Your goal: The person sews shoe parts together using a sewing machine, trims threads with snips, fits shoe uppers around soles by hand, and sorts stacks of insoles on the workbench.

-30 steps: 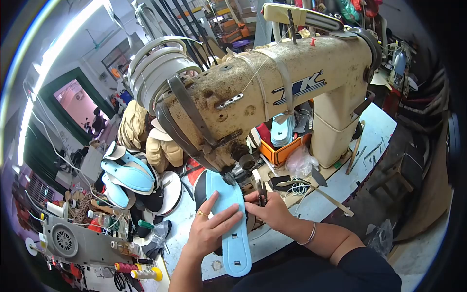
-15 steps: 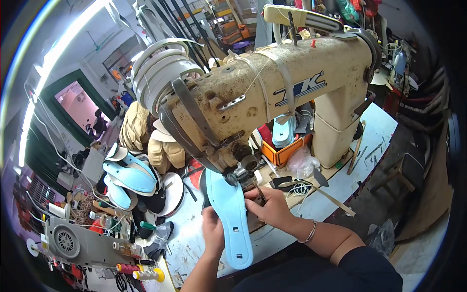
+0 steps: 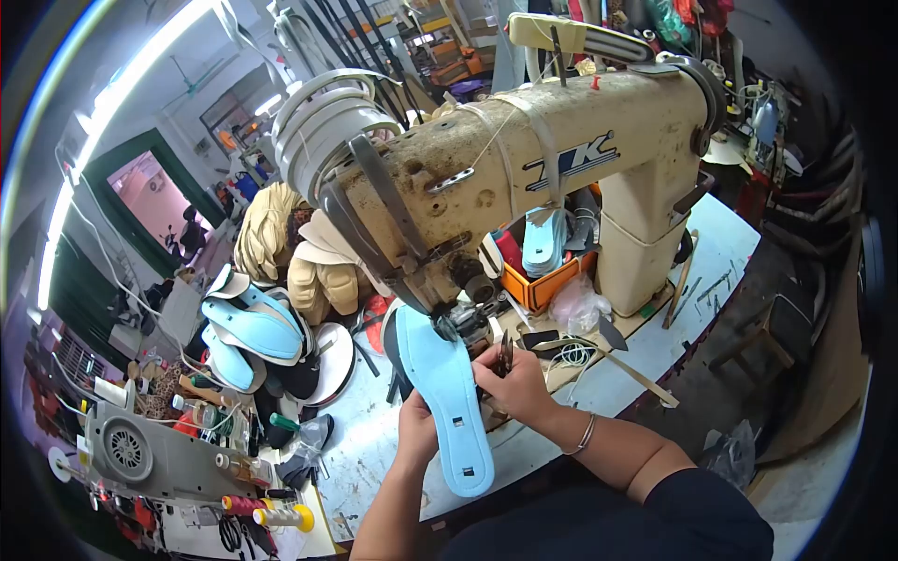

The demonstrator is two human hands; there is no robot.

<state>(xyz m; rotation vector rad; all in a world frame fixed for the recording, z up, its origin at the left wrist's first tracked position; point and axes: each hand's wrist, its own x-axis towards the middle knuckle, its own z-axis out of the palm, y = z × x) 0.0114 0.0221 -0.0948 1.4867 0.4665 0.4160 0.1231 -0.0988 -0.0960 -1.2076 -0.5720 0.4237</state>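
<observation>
A light blue insole (image 3: 438, 379) with two small dark rectangles near its lower end lies under the head of a cream sewing machine (image 3: 524, 159). Its upper end reaches the needle area, where the dark machine parts cover some of it. A darker layer shows along its upper left edge. My left hand (image 3: 418, 428) is closed on the left edge, fingers tucked beneath. On the other side, my right hand (image 3: 520, 381) is closed around dark thread snips (image 3: 505, 353), their tips pointing up. Its thumb is close to the insole's right edge; contact is unclear.
Behind the needle stands an orange bin (image 3: 545, 290) with more blue insoles. A plastic bag (image 3: 580, 304) and coiled white cord (image 3: 572, 352) lie right of it. Stacked blue slippers (image 3: 253, 327) and a white disc (image 3: 332, 363) are left. Thread spools (image 3: 285, 517) sit at lower left.
The insole's lower end has shifted slightly up and right. My right hand has risen a little, and the snips now stand more upright and visible. The left hand still grips the edge.
</observation>
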